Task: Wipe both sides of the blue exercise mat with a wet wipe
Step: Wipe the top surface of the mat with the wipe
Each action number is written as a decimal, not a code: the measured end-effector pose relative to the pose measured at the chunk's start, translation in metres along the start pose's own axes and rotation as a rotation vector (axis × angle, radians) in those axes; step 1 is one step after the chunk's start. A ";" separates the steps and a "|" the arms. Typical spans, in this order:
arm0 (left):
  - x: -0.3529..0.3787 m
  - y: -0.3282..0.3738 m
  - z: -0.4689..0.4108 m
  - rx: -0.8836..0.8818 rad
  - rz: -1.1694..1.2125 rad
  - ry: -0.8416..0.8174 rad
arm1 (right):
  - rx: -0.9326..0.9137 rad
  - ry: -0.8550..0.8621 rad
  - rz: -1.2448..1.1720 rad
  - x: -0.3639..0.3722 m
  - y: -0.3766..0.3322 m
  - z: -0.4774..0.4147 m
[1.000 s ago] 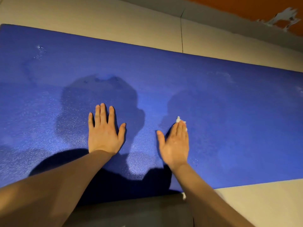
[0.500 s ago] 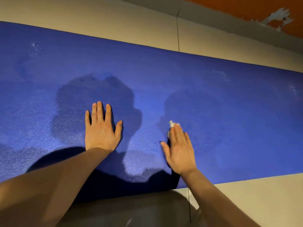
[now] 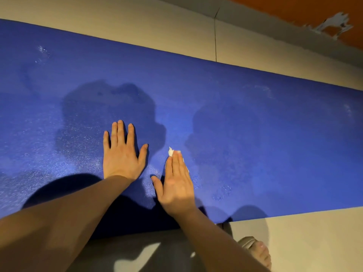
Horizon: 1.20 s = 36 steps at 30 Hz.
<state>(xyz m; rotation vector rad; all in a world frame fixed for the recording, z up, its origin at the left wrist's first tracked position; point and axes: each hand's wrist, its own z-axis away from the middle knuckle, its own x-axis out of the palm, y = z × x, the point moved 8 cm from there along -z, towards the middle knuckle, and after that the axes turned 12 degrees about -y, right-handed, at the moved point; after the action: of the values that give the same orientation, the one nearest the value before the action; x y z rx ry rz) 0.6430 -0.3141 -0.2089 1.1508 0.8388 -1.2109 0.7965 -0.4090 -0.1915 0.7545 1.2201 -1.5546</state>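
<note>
The blue exercise mat lies flat on the floor and fills most of the view. My left hand rests flat on it with fingers spread. Just to its right, my right hand presses a white wet wipe against the mat with straight fingers. Only the wipe's tip shows past my fingertips; the rest is hidden under the hand. Damp, shiny patches mark the mat around both hands.
Beige floor tiles border the mat at the far side and at the near right. An orange wall with chipped paint runs along the top right. My foot in a sandal stands at the near right edge.
My right hand has slid the wipe leftward and nearer to my left hand. The left hand has stayed flat in the same place on the mat.
</note>
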 end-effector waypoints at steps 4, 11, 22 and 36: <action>0.000 -0.001 0.000 0.000 0.012 -0.014 | -0.115 -0.041 0.038 -0.010 0.018 -0.004; 0.000 0.000 0.001 0.024 0.049 -0.002 | -0.037 -0.017 -0.037 -0.030 0.022 -0.013; -0.028 0.000 0.023 0.123 -0.086 -0.356 | 0.359 0.069 0.020 -0.070 0.136 0.007; 0.011 0.013 0.102 0.022 -0.449 -0.689 | 0.137 -0.109 -0.173 -0.027 0.037 -0.001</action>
<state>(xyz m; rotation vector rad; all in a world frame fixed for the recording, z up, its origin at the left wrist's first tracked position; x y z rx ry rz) 0.6484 -0.4158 -0.1909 0.4904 0.5556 -1.8414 0.8398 -0.3999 -0.1806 0.6557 1.1308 -1.8119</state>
